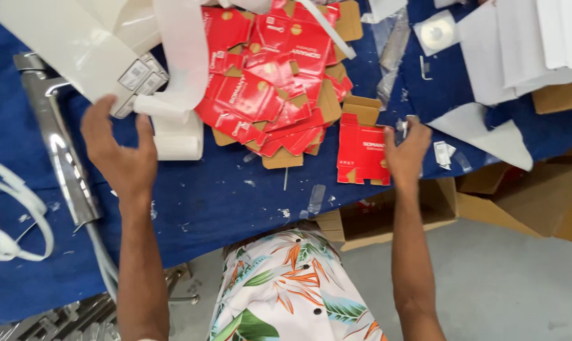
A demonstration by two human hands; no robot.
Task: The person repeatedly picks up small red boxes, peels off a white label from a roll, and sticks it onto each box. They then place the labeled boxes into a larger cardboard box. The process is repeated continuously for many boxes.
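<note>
My left hand (118,151) hovers over the blue cloth (222,202), fingers spread, just below a white roll (178,136) and a white packet with small printed squares (137,79); it holds nothing. My right hand (406,155) rests at the right edge of a flat red carton blank (361,151) and pinches a small clear piece (404,125) between its fingertips. A heap of flat red and brown carton blanks (279,76) lies between the hands, further back.
A chrome metal fitting (55,145) lies at the left, with white straps (11,215) beside it. White sheets (526,44) and a disc in a sleeve (436,33) sit at the back right. Brown cardboard boxes (513,202) stand below the table's right edge.
</note>
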